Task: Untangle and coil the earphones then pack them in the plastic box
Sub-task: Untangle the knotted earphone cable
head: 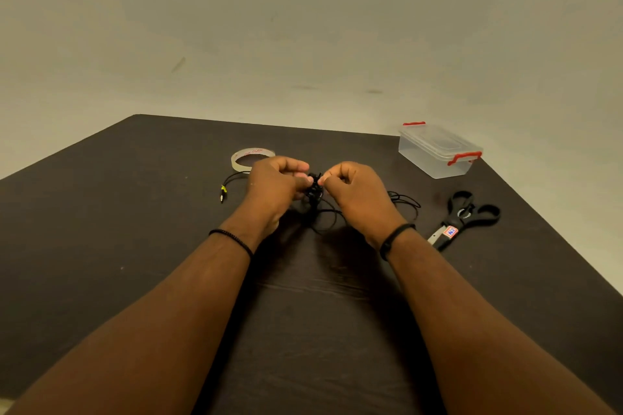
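Note:
Black tangled earphones (315,190) hang in a knot between my two hands, just above the dark table (135,212). My left hand (274,184) pinches the knot from the left, fingers curled. My right hand (354,190) pinches it from the right. Loose loops of cable trail down onto the table below and to the right (404,200). The plug end with a yellow tag (222,193) lies to the left of my left hand. The clear plastic box (438,152) with red clips stands closed at the far right of the table.
A roll of clear tape (251,157) lies just behind my left hand. Black-handled scissors (467,217) lie to the right of my right wrist. The table's right edge runs diagonally close to the box and scissors. A plain wall stands behind.

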